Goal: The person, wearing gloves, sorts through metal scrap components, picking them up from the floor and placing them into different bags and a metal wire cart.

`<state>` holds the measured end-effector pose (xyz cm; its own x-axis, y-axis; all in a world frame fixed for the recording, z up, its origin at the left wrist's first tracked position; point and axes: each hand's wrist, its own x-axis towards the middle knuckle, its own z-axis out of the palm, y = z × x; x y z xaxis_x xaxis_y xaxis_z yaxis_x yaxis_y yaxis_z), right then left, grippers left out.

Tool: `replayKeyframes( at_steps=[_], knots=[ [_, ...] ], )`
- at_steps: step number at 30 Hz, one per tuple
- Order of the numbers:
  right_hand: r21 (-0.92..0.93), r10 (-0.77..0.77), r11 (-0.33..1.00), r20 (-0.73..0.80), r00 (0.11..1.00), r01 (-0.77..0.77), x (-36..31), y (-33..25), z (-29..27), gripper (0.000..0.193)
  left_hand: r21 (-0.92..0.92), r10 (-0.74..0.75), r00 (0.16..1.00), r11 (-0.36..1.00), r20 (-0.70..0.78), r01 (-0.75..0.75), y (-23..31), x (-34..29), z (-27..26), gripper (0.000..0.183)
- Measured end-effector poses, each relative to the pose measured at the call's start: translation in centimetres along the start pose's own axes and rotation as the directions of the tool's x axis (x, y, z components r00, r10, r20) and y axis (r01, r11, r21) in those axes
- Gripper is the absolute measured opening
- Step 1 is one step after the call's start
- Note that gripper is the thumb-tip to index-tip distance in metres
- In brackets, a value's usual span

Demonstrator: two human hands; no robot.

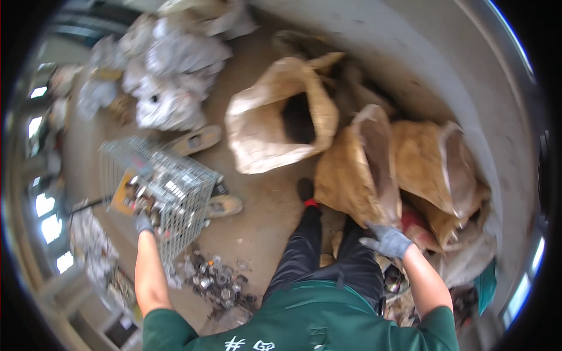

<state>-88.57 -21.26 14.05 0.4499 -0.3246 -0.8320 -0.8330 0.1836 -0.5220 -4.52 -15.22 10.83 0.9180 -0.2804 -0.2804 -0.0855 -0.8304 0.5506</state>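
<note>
Concrete floor (263,205) all over, dusty and cluttered, with a curved pale wall (410,52) running along the top right. Both hands are in grey work gloves and well apart from each other. Left hand (143,222) is up against the near side of a wire mesh cage (170,187), fingers curled on its edge; can't tell how tight the grip is. That cage sits tilted on the floor at the left and has mixed metal bits inside. Right hand (386,240) is resting fingers-spread on the lower rim of a tan sack (357,169), the middle one of the bunch, pressing it rather than clamping around it as far as I can see. Just beside it to the right is another brown sack (433,164), and a paler open sack (275,123) lies further up. Below the cage there's a scatter of small scrap pieces (216,281). Crumpled grey bags (170,76) are piled at the top left.
</note>
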Motion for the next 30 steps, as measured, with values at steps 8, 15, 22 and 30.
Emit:
replayKeyframes(
  at_steps=[8,15,22,30],
  knots=[
    [0.154,-0.193,0.94,-0.496,0.847,0.305,-5.5,9.5,3.7,0.035,-0.174,0.549,0.193,0.546,0.813,-0.819,11.8,-37.0,24.7,0.023],
    [0.178,-0.138,0.856,-0.826,0.546,0.485,-12.0,15.5,-0.6,0.024,-0.538,0.468,-0.399,0.209,0.788,-0.817,24.2,-67.1,37.1,0.05],
    [0.11,0.071,0.994,-0.799,0.598,0.029,-10.8,27.7,-11.4,0.033,-0.327,0.164,-0.322,0.005,0.932,-0.945,26.8,-76.9,45.8,0.043],
    [-0.355,0.054,0.922,-0.276,0.96,-0.154,9.8,36.3,-18.3,0.038,-0.398,0.403,-0.313,0.145,0.86,-0.906,21.5,-74.2,46.4,0.019]
  ],
)
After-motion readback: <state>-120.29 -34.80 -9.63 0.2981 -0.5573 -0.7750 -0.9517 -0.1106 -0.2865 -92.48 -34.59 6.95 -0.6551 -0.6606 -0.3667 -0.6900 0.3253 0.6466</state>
